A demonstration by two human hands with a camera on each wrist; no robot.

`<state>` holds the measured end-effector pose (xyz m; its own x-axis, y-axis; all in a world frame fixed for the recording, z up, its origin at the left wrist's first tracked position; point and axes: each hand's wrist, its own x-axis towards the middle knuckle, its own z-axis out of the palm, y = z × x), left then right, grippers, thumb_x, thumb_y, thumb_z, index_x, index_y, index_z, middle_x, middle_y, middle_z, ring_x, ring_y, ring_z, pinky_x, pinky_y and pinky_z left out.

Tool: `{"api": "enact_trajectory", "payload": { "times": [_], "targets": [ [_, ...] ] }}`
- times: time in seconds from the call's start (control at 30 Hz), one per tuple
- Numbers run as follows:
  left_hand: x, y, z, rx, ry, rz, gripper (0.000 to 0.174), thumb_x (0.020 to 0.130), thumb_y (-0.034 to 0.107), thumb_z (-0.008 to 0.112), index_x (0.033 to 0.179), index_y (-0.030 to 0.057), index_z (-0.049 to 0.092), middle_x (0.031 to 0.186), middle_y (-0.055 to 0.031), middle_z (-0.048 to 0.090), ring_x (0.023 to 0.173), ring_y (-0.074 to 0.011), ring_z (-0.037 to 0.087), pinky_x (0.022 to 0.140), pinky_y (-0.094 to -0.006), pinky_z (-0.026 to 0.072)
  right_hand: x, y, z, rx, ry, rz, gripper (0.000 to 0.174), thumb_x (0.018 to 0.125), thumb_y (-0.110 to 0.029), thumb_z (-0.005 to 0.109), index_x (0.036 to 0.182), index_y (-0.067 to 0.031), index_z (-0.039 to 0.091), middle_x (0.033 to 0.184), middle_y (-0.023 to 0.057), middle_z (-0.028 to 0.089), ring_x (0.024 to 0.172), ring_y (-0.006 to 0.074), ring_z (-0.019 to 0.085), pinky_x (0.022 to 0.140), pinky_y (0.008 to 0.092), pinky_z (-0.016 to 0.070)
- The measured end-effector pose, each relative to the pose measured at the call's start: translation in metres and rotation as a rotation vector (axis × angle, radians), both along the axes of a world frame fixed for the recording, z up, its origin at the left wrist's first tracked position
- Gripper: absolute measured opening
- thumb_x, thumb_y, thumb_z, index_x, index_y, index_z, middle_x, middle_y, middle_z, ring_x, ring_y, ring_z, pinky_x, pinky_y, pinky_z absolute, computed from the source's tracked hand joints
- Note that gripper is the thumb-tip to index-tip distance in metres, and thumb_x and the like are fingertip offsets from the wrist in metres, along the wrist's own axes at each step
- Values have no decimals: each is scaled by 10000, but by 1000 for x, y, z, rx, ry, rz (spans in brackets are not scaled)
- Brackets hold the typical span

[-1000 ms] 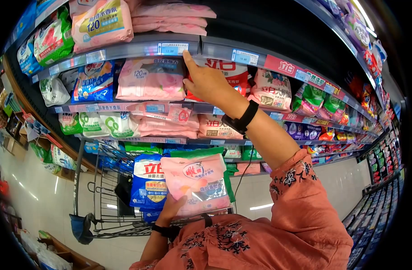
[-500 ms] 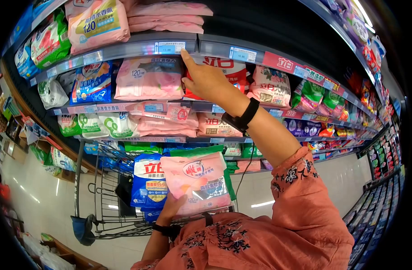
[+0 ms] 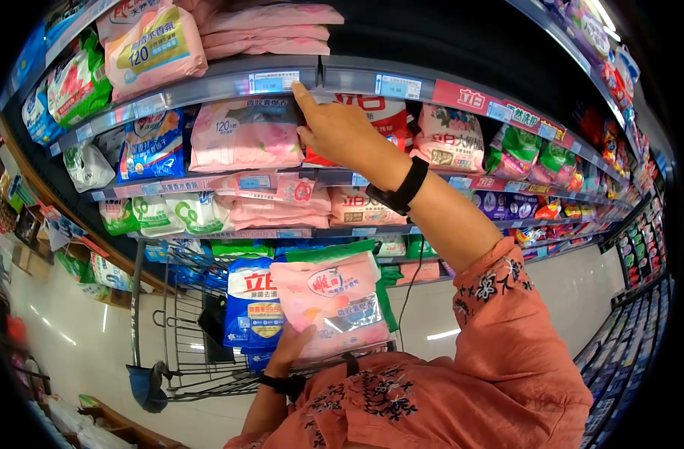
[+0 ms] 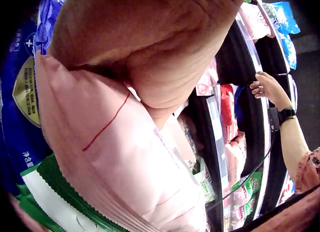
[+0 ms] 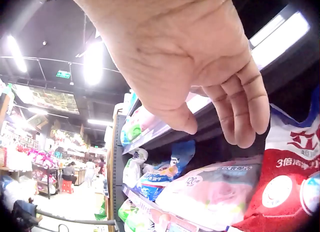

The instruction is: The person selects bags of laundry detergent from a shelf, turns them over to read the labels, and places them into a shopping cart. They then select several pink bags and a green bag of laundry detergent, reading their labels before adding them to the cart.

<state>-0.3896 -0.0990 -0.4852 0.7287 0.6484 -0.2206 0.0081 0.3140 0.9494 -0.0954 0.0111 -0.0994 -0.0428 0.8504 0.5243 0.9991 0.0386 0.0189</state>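
My left hand [image 3: 293, 348] grips a pink bag [image 3: 330, 299] by its lower left side, above the cart. Close up in the left wrist view, the left hand [image 4: 150, 51] covers part of the pink bag [image 4: 115, 137]. Behind that bag are a blue bag [image 3: 252, 303] and a green one [image 3: 388, 299]. The right hand [image 3: 342, 135] is raised to the shelf, its index fingertip at the lower edge of a price tag [image 3: 274, 81]. In the right wrist view the right hand [image 5: 170, 56] holds nothing, its other fingers loosely bent.
Bags fill the shelves, including a pink bag [image 3: 244, 133] and a red one [image 5: 280, 182] below the right hand. A wire cart [image 3: 181, 337] stands at the lower left. A cable [image 3: 409, 292] hangs near the right forearm. Two people are far off in the right wrist view.
The head view has shifted slightly, with the upper shelf tags farther left and the cart a little farther right. My fingertip stays at the same tag, and the left hand keeps its grip.
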Motion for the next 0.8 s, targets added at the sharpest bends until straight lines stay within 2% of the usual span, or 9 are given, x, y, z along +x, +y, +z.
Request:
{"api": "enact_trajectory", "payload": {
  "times": [0.07,0.17,0.27,0.43,0.53,0.67,0.8],
  "targets": [
    [2,-1,3,15,-17,6,383,943,129,666,1289,-19,597,1151,-28,655,1004,-112,606,864,-290,506,1,0,0,5,-9,5,717,914,-257,630,1506,2,320,741,210,682,681,408,672,612,503,530],
    [2,1,6,25,-18,-5,379,947,119,654,1295,-16,593,1155,-25,653,1012,-112,603,869,-287,503,-1,-4,3,22,-23,15,645,879,-202,603,1438,54,407,757,194,697,687,390,683,618,498,527],
    [3,0,-4,-4,-31,15,384,950,110,644,1308,-15,581,1159,-23,650,1016,-110,601,876,-285,500,-2,-5,5,3,-8,10,644,877,-199,604,1437,56,413,756,199,695,678,388,682,620,495,529],
    [3,3,10,-54,-29,-51,404,956,101,631,1336,-13,556,1177,-23,640,1030,-110,597,894,-281,493,-3,-4,6,-8,-18,-4,638,877,-192,604,1433,60,418,742,202,690,666,383,680,615,493,531],
    [5,3,18,-19,-47,-48,414,957,93,624,1350,-8,543,1209,-30,627,1069,-116,587,919,-282,483,-2,-3,5,1,-13,6,640,880,-201,613,1431,61,421,737,203,687,664,382,679,607,490,530],
    [3,6,-1,23,-23,-60,435,954,99,626,1364,-7,529,1240,-39,613,1108,-124,574,949,-289,471,-1,-2,4,19,0,22,643,883,-219,628,1426,60,426,723,202,681,654,380,677,590,483,527],
    [3,6,10,14,-23,-83,448,954,120,632,1369,-9,525,1237,-41,613,1110,-126,574,957,-293,467,0,-3,3,31,-3,29,626,885,-221,631,1412,56,438,701,193,674,639,378,672,572,482,521]
  ]
}}
